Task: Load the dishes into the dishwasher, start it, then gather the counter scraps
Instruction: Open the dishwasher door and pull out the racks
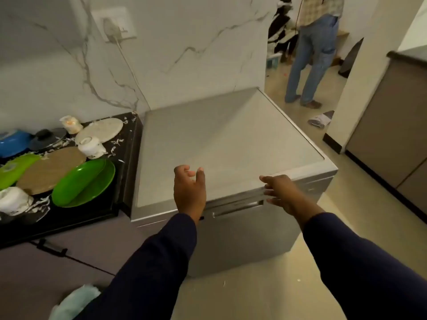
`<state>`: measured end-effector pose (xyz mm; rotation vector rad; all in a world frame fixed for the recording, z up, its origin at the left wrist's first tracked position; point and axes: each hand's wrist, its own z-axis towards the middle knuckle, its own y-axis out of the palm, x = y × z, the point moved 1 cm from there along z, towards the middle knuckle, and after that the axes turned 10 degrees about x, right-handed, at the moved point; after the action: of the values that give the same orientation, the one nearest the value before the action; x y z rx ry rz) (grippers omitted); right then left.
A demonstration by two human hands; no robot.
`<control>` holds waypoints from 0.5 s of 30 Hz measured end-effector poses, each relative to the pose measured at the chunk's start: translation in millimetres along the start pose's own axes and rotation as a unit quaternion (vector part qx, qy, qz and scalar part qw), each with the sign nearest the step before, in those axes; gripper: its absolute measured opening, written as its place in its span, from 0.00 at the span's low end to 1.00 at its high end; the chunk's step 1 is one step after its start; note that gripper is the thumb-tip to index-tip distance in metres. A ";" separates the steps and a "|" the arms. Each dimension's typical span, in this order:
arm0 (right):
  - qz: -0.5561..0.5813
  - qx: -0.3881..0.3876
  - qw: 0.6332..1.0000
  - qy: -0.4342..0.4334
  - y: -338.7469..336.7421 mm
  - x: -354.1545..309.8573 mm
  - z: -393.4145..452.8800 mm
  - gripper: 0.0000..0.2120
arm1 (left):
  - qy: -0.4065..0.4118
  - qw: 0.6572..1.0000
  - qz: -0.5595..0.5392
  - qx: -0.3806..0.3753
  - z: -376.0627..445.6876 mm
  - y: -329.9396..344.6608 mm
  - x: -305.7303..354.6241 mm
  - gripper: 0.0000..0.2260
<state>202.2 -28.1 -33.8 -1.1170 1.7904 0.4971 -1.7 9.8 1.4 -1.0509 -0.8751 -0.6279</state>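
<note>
Dishwasher (231, 144), a grey box with a flat top, is seen standing shut just beside the right end of the dark table (69, 218). Its door handle (235, 209), a long recessed bar, is set under the front lip and runs crosswise, left to right, in front of the person. Both hands are held at that front edge. The left hand (188, 192) is raised over the left end of the handle, fingers loosely spread and curved, nothing held; whether it touches the top cannot be told. The right hand (280, 192) is stretched flat toward the lip from the right, its fingertips (268, 192) at or just on the edge above the handle's right end, nothing gripped. The right hand is judged the nearer to the handle, which lies just below and left of its fingertips.

The dishes are left unloaded on the table, well to the left of both hands: a green plate (85, 181) nearest the dishwasher, a second green plate (13, 169), a brown round board (50, 169), a pale round board (99, 130), a white cup (91, 146), a dark lid (47, 137) and a blue vessel (11, 142). White scraps (115, 144) are scattered among them. Opening the door is judged the step in hand.
</note>
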 end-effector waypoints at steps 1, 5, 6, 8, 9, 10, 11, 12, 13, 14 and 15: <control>0.003 -0.009 1.000 0.024 1.7 6.7 -1.7 0.14 | -0.048 0.999 -0.009 -0.002 -5.1 5.6 -5.0 0.14; 0.022 -0.060 0.995 0.082 13.1 41.9 -0.6 0.23 | -0.289 0.953 -0.090 -0.020 -31.6 34.0 -50.3 0.16; 0.039 -0.073 0.992 0.094 16.4 49.0 0.4 0.25 | -0.354 0.926 -0.130 -0.025 -38.6 39.3 -56.6 0.18; 0.079 -0.091 0.986 0.112 24.7 57.7 3.3 0.21 | -0.454 0.866 -0.206 -0.040 -46.8 48.8 -65.0 0.20; 0.104 -0.093 0.983 0.123 29.6 61.1 4.6 0.18 | -0.479 0.843 -0.238 -0.053 -49.2 52.1 -67.1 0.20; 0.128 -0.090 0.979 0.134 34.2 63.6 6.7 0.16 | -0.492 0.827 -0.264 -0.067 -50.3 55.3 -67.7 0.21; 0.151 -0.085 0.975 0.139 40.2 65.8 9.8 0.16 | -0.496 0.818 -0.283 -0.076 -50.6 58.6 -69.2 0.22; 0.178 -0.075 0.971 0.139 45.9 67.3 13.1 0.18 | -0.499 0.810 -0.297 -0.077 -50.7 61.4 -70.8 0.25; 0.208 -0.063 0.966 0.138 51.2 67.9 16.8 0.21 | -0.502 0.805 -0.306 -0.073 -50.2 64.5 -71.7 0.28; 0.236 -0.049 0.961 0.137 55.6 68.3 19.8 0.23 | -0.505 0.800 -0.316 -0.069 -49.5 66.9 -73.5 0.29; 0.261 -0.037 0.955 0.136 58.8 68.0 22.0 0.24 | -0.506 0.794 -0.330 -0.065 -48.8 68.6 -72.9 0.29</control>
<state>152.9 -14.9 -110.9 -0.7753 2.3409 0.7538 29.9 -6.4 -104.1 -1.1951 -2.2392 -0.6834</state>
